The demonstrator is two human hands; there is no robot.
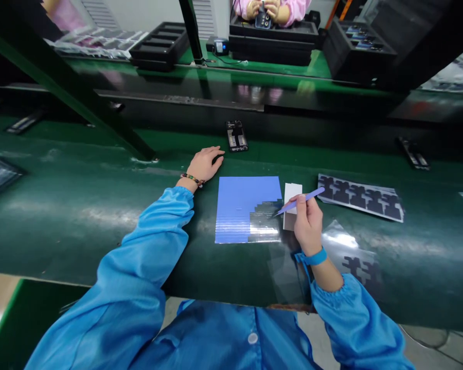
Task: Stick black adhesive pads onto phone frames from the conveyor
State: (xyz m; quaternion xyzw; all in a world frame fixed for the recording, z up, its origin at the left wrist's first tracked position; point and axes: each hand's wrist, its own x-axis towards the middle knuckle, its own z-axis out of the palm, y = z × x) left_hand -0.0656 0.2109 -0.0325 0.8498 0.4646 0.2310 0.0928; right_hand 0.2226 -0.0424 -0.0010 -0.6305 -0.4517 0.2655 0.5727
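Note:
My right hand (307, 222) grips purple tweezers (299, 201), their tip resting at the right edge of a blue sticker sheet (239, 208) on the green bench. The sheet's lower right part is stripped and shows shiny backing. A small white card (292, 194) lies just right of the sheet, partly under my hand. My left hand (205, 163) rests flat on the bench, fingers apart, reaching toward a dark phone frame (236, 135) that lies a little beyond its fingertips. Both arms wear blue sleeves.
A sheet of black die-cut pieces (360, 197) lies to the right, with clear film (347, 252) nearer me. Black trays (160, 45) stand on the far shelf. Another person's hands (262, 9) hold a device across the line. A green post (61, 87) slants at left.

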